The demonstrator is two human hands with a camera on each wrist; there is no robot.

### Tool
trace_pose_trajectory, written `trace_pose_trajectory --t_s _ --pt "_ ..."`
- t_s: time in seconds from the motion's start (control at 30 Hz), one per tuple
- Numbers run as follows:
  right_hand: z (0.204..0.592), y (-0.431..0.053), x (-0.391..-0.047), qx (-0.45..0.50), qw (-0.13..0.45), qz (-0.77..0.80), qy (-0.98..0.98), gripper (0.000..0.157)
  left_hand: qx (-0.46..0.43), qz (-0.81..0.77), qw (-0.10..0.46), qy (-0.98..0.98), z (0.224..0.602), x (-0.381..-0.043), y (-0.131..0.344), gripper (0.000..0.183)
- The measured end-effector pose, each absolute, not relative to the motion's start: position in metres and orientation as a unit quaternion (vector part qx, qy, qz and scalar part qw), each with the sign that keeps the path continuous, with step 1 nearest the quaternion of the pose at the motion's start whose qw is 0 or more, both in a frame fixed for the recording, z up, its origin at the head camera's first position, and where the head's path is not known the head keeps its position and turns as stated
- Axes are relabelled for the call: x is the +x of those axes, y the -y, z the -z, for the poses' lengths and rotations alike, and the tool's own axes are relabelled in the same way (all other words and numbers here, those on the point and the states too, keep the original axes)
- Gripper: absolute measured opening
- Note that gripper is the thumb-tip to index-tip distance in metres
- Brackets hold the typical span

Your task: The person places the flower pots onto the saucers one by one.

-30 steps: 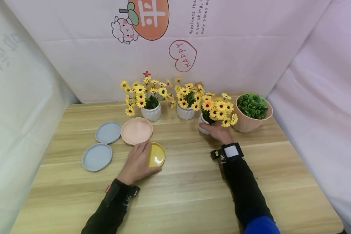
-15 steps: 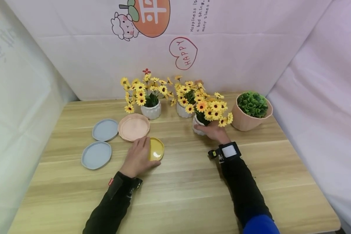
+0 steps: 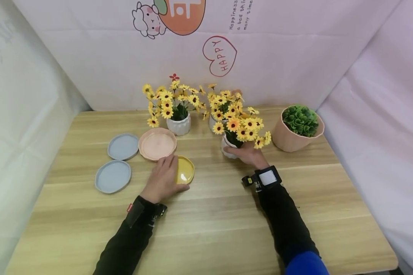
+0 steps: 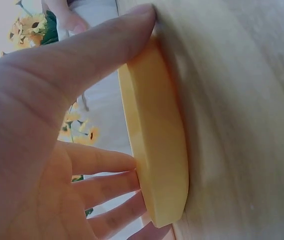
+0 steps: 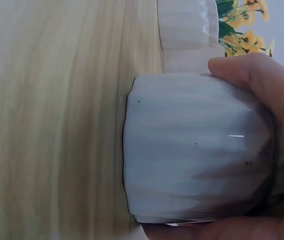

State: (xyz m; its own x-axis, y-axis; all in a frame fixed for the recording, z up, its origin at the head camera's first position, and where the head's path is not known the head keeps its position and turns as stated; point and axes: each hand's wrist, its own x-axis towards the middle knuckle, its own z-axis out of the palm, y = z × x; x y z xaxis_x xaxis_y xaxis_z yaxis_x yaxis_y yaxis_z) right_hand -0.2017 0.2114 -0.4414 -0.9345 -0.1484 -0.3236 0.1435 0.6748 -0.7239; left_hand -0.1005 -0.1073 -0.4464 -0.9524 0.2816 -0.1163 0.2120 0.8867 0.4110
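Note:
In the head view my left hand (image 3: 162,178) holds a small round yellow dish (image 3: 186,170) at its left side. The left wrist view shows the thumb at one end of the dish's wall and the fingertips on its rim. The dish sits low on the wooden table (image 3: 206,229). My right hand (image 3: 249,154) grips a white fluted pot (image 5: 191,145) of yellow daisies (image 3: 242,130) from the right, thumb on the near side. That pot stands upright, its base close to the tabletop in the right wrist view.
A pink scalloped plate (image 3: 157,144) lies just beyond the left hand, with two blue-grey plates (image 3: 122,146) (image 3: 113,176) to its left. Two more white daisy pots (image 3: 179,126) (image 3: 213,123) stand at the back. A pink pot (image 3: 290,137) with green foliage is at the back right.
My right hand has moved the daisy pot left, away from the pink pot. The pink plate and the upper blue-grey plate have shifted slightly left. The left hand stays at the yellow dish.

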Motion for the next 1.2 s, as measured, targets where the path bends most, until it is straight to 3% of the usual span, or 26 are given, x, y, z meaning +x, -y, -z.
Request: trace_pose_trajectory --t_s 0.13,0.37,0.7,0.97,1.2 --pt "0.439 -0.209 -0.199 -0.02 0.173 0.405 -0.898 0.12 0.13 -0.195 0.085 -0.968 0.444 -0.101 0.107 0.109" --pt "0.431 -0.207 -0.195 0.026 0.251 0.357 -0.899 0.127 0.133 -0.194 0.086 -0.968 0.444 -0.101 0.105 0.109" --pt "0.428 -0.196 -0.19 0.027 0.294 0.354 -0.887 0.131 0.129 -0.198 0.089 -0.968 0.444 -0.1 0.106 0.11" --pt "0.434 -0.184 -0.184 -0.016 0.255 0.405 -0.878 0.117 0.127 -0.195 0.09 -0.968 0.444 -0.101 0.108 0.11" --pt "0.439 -0.174 -0.181 -0.084 0.184 0.459 -0.865 0.106 0.125 -0.192 0.092 -0.969 0.445 -0.102 0.107 0.111"
